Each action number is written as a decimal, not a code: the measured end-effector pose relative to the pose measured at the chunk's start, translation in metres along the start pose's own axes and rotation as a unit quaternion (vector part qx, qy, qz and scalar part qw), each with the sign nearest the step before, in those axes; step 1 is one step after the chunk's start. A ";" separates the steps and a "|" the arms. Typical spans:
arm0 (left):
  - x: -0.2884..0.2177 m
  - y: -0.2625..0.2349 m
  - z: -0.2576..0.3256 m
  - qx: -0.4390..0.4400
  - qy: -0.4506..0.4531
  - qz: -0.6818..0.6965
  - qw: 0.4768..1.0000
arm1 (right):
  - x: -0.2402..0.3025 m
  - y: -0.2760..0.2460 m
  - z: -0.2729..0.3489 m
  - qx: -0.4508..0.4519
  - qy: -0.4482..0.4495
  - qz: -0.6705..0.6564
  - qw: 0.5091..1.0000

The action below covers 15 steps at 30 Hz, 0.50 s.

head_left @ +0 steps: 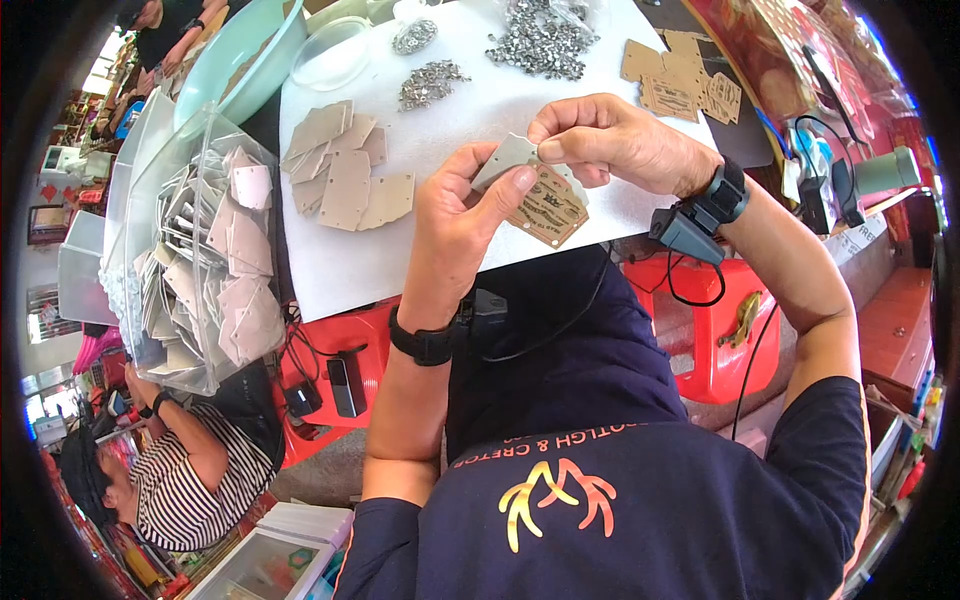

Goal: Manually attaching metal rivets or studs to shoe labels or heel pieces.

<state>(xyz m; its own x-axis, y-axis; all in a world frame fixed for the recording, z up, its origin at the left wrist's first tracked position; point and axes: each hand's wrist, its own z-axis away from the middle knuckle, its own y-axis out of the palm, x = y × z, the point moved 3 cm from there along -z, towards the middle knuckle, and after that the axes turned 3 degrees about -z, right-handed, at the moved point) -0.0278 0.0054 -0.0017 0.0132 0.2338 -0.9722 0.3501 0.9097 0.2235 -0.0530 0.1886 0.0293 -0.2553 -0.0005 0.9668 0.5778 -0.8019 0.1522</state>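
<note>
My left hand grips cardboard pieces in front of my chest, thumb on top. A grey cardboard piece is uppermost, and a brown printed cardboard piece with small holes shows beneath it. At the grey piece's upper corner, my right hand is closed in a pinch; whatever sits between its fingertips is hidden. Left of my hands, loose grey cardboard pieces lie in an overlapping pile on the white table. Small silvery metal parts form a heap at the far side, with a smaller heap nearer.
A clear plastic bin full of grey pieces stands at the left, below a mint-green basin. Brown printed pieces lie at the far right. Red stools flank my legs. A person in a striped shirt sits lower left.
</note>
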 end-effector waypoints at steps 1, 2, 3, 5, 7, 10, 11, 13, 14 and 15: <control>0.000 0.001 -0.001 -0.004 -0.005 0.026 1.000 | 0.000 -0.001 -0.001 -0.006 -0.010 0.017 1.000; 0.000 0.002 -0.002 -0.009 -0.010 0.053 0.999 | 0.001 0.000 0.000 -0.006 -0.009 0.017 1.000; -0.001 0.002 -0.001 -0.011 -0.007 0.052 0.999 | 0.006 0.002 0.001 -0.034 -0.043 0.062 0.997; -0.002 0.002 0.001 -0.021 0.002 0.078 0.997 | 0.011 0.007 0.003 -0.059 -0.079 0.108 0.989; 0.000 0.005 -0.001 -0.028 0.007 0.098 0.995 | 0.010 0.006 0.006 -0.109 -0.100 0.107 0.983; 0.002 0.005 -0.003 -0.045 0.013 0.128 0.991 | 0.012 0.010 0.011 -0.193 -0.116 0.160 0.961; 0.002 0.005 -0.004 -0.056 0.013 0.139 0.989 | 0.010 0.010 0.013 -0.191 -0.116 0.161 0.961; 0.002 0.006 -0.005 -0.068 0.023 0.143 0.987 | 0.004 0.005 0.022 -0.261 -0.105 0.215 0.935; 0.001 0.006 -0.006 -0.080 0.030 0.147 0.985 | 0.002 0.007 0.026 -0.275 -0.098 0.220 0.931; 0.001 0.007 -0.006 -0.080 0.031 0.147 0.985 | -0.003 0.010 0.030 -0.274 -0.099 0.221 0.931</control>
<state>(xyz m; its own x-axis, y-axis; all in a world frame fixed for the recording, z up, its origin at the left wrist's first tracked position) -0.0311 0.0140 -0.0011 0.0319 0.5113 -0.8588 0.1869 0.8411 0.5076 -0.0234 0.1990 0.0345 0.0916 -0.3367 0.9372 0.0958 -0.9338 -0.3448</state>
